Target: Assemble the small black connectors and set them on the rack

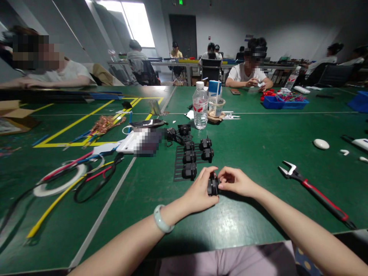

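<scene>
Near the front of the green table, my left hand (202, 191) is closed around a small black plastic part (212, 185), thumb below and fingers above. My right hand (234, 181) pinches the right side of the same part with thumb and forefinger. Much of the part is hidden by my fingers, so its exact kind is unclear. Just beyond my left hand, several similar black parts (189, 156) stand in rows on a flat black slotted grid (178, 168). A pale green bangle (163, 219) circles my left wrist.
An adjustable wrench (316, 195) with red-black handles lies at right, near a white oval object (321, 144). Cables and a white ring (43, 188) lie at left. A water bottle (200, 107) and a cup (216, 107) stand ahead. A person (248, 73) sits opposite.
</scene>
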The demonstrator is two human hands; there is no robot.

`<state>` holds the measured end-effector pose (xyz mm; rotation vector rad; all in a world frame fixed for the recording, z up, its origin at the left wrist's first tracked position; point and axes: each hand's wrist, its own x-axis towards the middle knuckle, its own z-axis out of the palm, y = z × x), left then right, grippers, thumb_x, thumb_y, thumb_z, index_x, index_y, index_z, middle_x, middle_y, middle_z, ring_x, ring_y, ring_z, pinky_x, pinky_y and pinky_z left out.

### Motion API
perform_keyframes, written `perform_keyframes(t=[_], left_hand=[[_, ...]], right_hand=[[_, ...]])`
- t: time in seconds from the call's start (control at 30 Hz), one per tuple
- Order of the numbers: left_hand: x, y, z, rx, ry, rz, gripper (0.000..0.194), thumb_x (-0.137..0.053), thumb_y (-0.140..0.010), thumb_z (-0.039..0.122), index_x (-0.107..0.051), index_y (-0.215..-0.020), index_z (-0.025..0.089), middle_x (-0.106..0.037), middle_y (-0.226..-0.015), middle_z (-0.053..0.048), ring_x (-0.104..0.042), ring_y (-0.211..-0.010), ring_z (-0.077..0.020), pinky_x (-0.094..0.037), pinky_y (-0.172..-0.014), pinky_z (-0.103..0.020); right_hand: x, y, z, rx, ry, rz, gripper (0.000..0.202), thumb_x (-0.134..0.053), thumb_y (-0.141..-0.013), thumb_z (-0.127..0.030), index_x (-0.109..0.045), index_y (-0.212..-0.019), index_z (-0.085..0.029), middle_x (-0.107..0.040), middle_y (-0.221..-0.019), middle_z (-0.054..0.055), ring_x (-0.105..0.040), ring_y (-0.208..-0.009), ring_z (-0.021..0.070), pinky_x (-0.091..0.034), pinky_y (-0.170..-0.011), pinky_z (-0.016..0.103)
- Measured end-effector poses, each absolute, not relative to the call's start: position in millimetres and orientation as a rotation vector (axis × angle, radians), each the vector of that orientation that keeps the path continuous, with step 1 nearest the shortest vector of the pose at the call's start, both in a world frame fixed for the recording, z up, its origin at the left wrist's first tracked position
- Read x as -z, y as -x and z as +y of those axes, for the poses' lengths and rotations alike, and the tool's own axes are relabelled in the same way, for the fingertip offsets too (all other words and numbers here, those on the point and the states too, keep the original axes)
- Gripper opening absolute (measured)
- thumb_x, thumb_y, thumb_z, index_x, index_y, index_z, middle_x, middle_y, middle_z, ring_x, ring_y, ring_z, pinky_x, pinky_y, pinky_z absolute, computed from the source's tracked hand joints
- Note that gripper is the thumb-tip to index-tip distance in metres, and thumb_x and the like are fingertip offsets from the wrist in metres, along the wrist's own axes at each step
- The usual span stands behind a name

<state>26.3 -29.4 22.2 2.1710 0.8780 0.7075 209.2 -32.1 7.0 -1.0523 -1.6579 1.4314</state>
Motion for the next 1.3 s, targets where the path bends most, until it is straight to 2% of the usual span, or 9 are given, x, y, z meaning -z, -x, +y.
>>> perform_keyframes(t=[0.2,0.43,0.67,1.3], left_hand=[[-23,-27,-28,-0.698,-2.177,0.867,0.072,-0.055,-0.054,0.007,-0.028,-0.119,0.019,-0.041,-0.108,-0.006,-0.042,-0.102,-0.0197,-0.035,-0.093,-0.036],[-22,-27,-27,-0.685,-2.167,0.87,0.071,-0.055,-0.054,0.007,-0.028,-0.119,0.018,-0.04,-0.109,-0.007,-0.042,-0.103,-0.0201,-0.036,-0.092,-0.035],[-22,-28,-28,-0.686,-2.178,0.866,0.071,-0.055,-0.054,0.007,-0.028,-0.118,0.019,-0.041,-0.108,-0.006,-0.042,-0.103,-0.0205,-0.036,-0.091,-0.037],[-22,-29,-27,-0.684,-2.19,0.859,0.07,-0.055,-0.055,0.008,-0.028,-0.119,0.018,-0.04,-0.109,-0.007,-0.043,-0.104,-0.0201,-0.037,-0.093,-0.036]], right_hand=[[-7,-211,-32,-1.313,1.117,-1.728,0.028,-0.064,-0.066,-0.038,-0.055,-0.081,-0.015,-0.056,-0.069,0.0,-0.05,-0.062,0.0106,-0.041,-0.059,0.023],[-15,-211,-33,-1.017,1.208,-1.98,0.021,-0.054,-0.075,-0.036,-0.059,-0.08,-0.016,-0.059,-0.067,0.001,-0.049,-0.057,0.0105,-0.035,-0.053,0.021],[-16,-211,-33,-0.834,1.183,-2.113,0.021,-0.045,-0.082,-0.032,-0.059,-0.081,-0.015,-0.06,-0.074,0.003,-0.052,-0.068,0.0123,-0.038,-0.062,0.023],[-15,-210,-34,-0.739,1.2,-2.165,0.027,-0.039,-0.086,-0.031,-0.056,-0.073,-0.015,-0.054,-0.066,0.002,-0.05,-0.064,0.011,-0.037,-0.06,0.023]])
